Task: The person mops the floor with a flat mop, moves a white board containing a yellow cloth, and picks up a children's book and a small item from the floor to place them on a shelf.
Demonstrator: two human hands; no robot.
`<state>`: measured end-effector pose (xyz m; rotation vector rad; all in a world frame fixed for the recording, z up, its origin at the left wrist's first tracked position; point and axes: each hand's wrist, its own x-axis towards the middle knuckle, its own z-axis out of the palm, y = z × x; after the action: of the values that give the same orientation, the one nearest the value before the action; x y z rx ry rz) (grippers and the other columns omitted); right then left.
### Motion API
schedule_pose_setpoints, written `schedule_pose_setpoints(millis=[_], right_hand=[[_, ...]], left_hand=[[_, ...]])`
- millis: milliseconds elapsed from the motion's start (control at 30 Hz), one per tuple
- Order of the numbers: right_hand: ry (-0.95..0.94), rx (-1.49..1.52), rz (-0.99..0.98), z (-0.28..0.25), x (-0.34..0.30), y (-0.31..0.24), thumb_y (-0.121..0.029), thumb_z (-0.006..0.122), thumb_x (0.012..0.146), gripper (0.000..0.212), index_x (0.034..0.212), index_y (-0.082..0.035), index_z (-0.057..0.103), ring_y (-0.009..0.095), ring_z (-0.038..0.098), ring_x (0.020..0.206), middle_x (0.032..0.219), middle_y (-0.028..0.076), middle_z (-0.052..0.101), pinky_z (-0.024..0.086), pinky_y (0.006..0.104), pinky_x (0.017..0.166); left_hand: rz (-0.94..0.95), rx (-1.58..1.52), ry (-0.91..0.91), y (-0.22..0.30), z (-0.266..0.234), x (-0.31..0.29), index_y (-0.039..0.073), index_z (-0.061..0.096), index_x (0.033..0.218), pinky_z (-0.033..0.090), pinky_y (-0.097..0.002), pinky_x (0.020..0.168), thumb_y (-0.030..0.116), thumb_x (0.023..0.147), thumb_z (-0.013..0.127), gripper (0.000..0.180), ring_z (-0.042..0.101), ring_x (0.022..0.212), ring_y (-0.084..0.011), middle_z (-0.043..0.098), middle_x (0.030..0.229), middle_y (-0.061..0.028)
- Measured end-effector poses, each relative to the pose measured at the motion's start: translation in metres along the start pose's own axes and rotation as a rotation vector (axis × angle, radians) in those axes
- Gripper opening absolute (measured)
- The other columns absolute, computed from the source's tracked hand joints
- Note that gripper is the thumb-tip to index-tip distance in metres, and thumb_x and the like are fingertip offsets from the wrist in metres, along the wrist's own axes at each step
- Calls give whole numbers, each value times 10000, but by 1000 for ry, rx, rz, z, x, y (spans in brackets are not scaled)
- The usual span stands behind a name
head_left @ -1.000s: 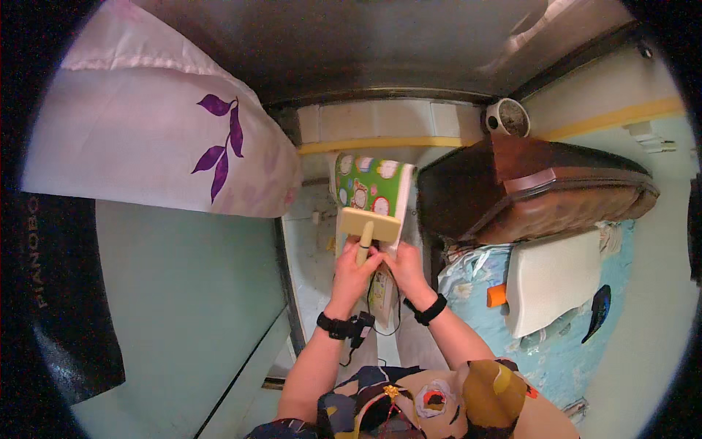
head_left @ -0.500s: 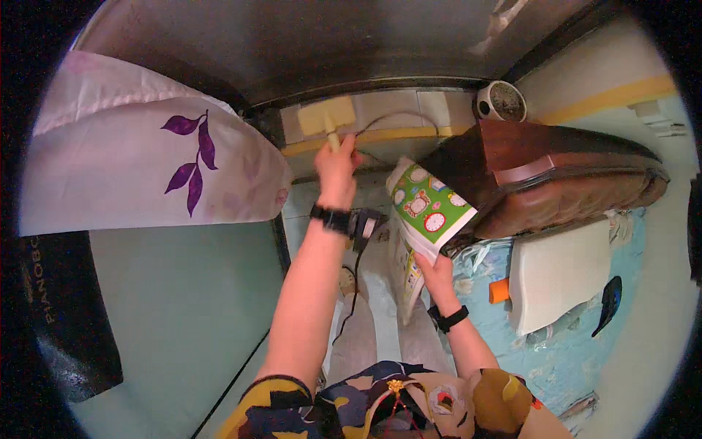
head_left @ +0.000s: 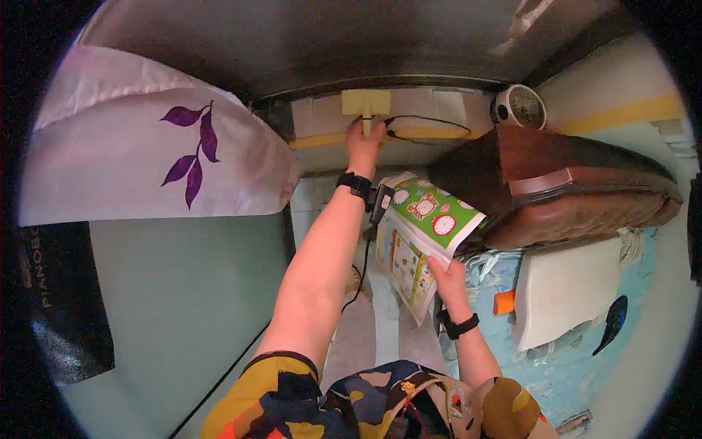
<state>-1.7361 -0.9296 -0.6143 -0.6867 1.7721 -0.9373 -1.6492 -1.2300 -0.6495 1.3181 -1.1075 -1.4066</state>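
Observation:
My left hand (head_left: 363, 148) is closed around the handle of a pale yellow T-shaped tool (head_left: 367, 102). The tool has a flat rectangular head, held at the ledge below the dark panel; its exact kind I cannot tell. My right hand (head_left: 449, 283) grips the lower edge of a booklet (head_left: 431, 212). Its cover is green with clock pictures, and it hangs bent, so another printed page shows. A thin black cable (head_left: 431, 119) loops on the ledge beside my left hand. On my left wrist is a black strap with a small black device (head_left: 381, 203).
A white pot (head_left: 519, 107) stands at the ledge's right end, above a brown padded leather seat (head_left: 578, 208). A white pad (head_left: 567, 293) and an orange object (head_left: 504, 303) lie on blue cloth. To the left, white leaf-patterned fabric (head_left: 110, 161) covers something bulky.
My left hand and the yellow tool have moved right along the ledge. The booklet has shifted down a little and opened wider, showing more of its lower page.

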Motion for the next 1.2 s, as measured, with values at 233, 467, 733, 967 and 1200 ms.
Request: schedule_pose_setpoints(millis=[233, 467, 733, 967, 1200], right_hand=[[87, 77, -86, -7, 47, -12, -156, 569, 795, 251, 945, 45, 581, 133, 583, 770, 864, 85, 638, 442, 264, 696], [147, 137, -158, -23, 93, -24, -148, 573, 801, 235, 908, 60, 586, 154, 593, 772, 880, 81, 638, 443, 267, 690], [40, 67, 67, 0, 26, 31, -206, 580, 799, 268, 929, 27, 600, 155, 594, 762, 844, 98, 643, 443, 277, 689], [-43, 292, 288, 57, 2, 95, -239, 598, 801, 291, 932, 21, 608, 144, 584, 791, 874, 94, 641, 442, 282, 714], [5, 547, 476, 77, -20, 146, -114, 599, 804, 292, 1063, 4, 537, 102, 548, 849, 998, 39, 581, 432, 241, 718]], left_hand=[[-150, -108, -117, -2, -18, -16, 52, 516, 1026, 485, -295, 604, 242, 779, 614, 326, 536, 817, -158, 542, 952, -54], [-242, -285, -283, -16, -1, 4, 19, 504, 1007, 454, -267, 597, 213, 809, 581, 288, 546, 698, -131, 563, 809, -45], [111, 636, -192, -17, -54, -91, 23, 531, 833, 428, -344, 543, 297, 725, 636, 313, 559, 610, -233, 581, 671, -118], [-322, 904, -457, -76, -69, -263, 31, 376, 1198, 438, -459, 691, 190, 790, 486, 452, 542, 837, -391, 544, 964, -214], [-168, 794, -863, -117, -90, -285, -50, 326, 1214, 431, -404, 791, 38, 716, 521, 542, 500, 966, -366, 456, 1111, -204]])
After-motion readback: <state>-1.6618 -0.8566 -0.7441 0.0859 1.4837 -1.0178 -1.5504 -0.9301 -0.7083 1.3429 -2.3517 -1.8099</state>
